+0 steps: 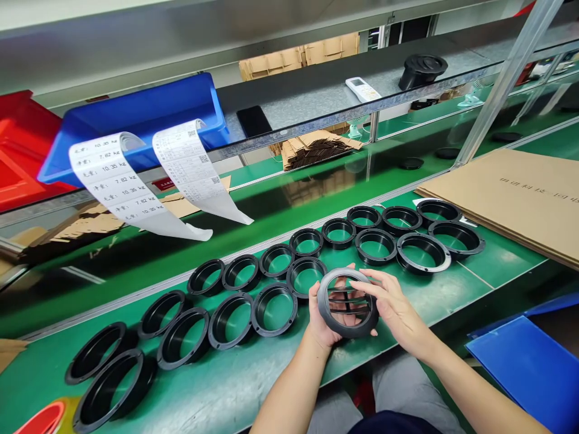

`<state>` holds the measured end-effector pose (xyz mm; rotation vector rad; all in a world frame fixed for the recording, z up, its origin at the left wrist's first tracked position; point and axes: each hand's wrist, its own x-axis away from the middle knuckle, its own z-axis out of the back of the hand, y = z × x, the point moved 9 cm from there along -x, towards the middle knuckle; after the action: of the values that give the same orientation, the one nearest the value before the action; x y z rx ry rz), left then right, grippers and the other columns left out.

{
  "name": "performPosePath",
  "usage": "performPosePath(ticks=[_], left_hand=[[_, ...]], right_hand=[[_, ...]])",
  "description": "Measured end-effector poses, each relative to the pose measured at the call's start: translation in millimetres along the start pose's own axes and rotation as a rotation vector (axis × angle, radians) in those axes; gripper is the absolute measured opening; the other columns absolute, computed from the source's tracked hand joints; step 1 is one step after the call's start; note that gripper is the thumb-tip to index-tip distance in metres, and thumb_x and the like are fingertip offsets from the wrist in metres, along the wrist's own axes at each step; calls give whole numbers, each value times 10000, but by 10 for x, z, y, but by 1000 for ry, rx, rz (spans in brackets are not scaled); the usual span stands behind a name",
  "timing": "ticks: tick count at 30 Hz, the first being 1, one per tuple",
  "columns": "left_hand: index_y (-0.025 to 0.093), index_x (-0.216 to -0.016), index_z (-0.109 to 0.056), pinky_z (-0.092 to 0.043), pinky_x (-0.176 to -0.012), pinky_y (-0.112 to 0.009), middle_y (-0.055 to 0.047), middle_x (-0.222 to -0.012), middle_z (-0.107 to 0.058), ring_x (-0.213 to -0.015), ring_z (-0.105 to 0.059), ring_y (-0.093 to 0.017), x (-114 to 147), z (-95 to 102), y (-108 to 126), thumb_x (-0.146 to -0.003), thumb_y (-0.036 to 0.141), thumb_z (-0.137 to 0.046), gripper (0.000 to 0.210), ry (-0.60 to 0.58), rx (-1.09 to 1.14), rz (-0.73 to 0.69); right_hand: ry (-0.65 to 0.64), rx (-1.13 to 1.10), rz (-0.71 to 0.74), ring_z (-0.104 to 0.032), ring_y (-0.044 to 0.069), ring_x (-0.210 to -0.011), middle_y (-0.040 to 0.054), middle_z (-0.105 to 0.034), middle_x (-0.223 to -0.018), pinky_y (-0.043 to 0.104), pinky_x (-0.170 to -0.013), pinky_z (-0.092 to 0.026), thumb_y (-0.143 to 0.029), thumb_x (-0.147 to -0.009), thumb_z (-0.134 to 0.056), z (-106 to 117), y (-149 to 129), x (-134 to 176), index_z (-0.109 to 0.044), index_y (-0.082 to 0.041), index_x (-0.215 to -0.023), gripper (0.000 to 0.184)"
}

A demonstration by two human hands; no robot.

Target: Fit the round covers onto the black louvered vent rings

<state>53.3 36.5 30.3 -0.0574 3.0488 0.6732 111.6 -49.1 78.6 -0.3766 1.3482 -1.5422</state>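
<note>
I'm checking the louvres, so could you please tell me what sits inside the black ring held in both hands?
Inside the black ring, three or four horizontal slats cross the opening. The left hand shows through the gaps; the right hand covers the ring's right edge.

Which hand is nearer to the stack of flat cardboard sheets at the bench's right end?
Right. The right hand grips the louvred black ring on the side towards the cardboard sheets; the left hand cups the ring's other side, farther away. Neither touches the cardboard.

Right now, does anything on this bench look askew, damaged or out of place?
Little stands out: two printed paper strips hang curling off the blue bin over the belt. The black rings lie in tidy rows.
</note>
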Motion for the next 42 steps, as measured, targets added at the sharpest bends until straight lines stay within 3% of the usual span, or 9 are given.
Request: performPosePath(ticks=[5,14,24,29,35,42], left_hand=[[273,-1528,-367,-374,-997,-653,-135,-1457,-454,-1261,-433,-479,-3,44,-5,-741,684,-673,939,28,-11,3],[275,-1532,-350,-370,-996,-655,-137,-1328,-547,-1288,-408,-466,2,54,-3,-753,686,-658,933,15,-10,-8],[266,-1584,-170,-280,-1088,-613,-145,-1372,-540,-1305,-432,-439,39,-97,26,-785,675,-677,1031,-113,-83,-42],[300,-1589,-92,-268,-1085,-645,-141,-1373,-540,-1304,-437,-441,38,-99,46,-793,659,-701,1065,-85,-55,-61],[307,-1586,-142,-264,-1089,-660,-133,-1344,-563,-1287,-454,-440,41,-116,71,-809,645,-722,1027,-89,-41,-98],[332,-1575,-198,-293,-1073,-689,-129,-1328,-581,-1261,-484,-440,30,-105,84,-814,685,-745,1002,-40,-16,-117]], right_hand=[[9,-14,-3,-245,339,-1383,44,-376,-1459,592,-1146,-266,-568,-1097,-315,-14,10,5,-592,-397,-1378,430],[13,-19,-10,-241,344,-1387,27,-370,-1466,619,-1138,-272,-552,-1099,-316,-40,57,21,-560,-435,-1391,398],[58,-38,-45,-311,334,-1354,50,-376,-1460,568,-1126,-356,-561,-1096,-329,-23,97,56,-544,-396,-1424,426],[95,-40,-64,-331,325,-1354,52,-372,-1461,520,-1135,-380,-576,-1091,-344,11,83,79,-553,-371,-1422,442],[100,-80,-94,-363,311,-1345,76,-353,-1471,400,-999,-540,-560,-1097,-355,20,61,65,-531,-320,-1447,460],[147,-128,-108,-445,298,-1271,62,-362,-1461,328,-810,-613,-563,-1097,-364,67,129,56,-523,-355,-1447,437]])
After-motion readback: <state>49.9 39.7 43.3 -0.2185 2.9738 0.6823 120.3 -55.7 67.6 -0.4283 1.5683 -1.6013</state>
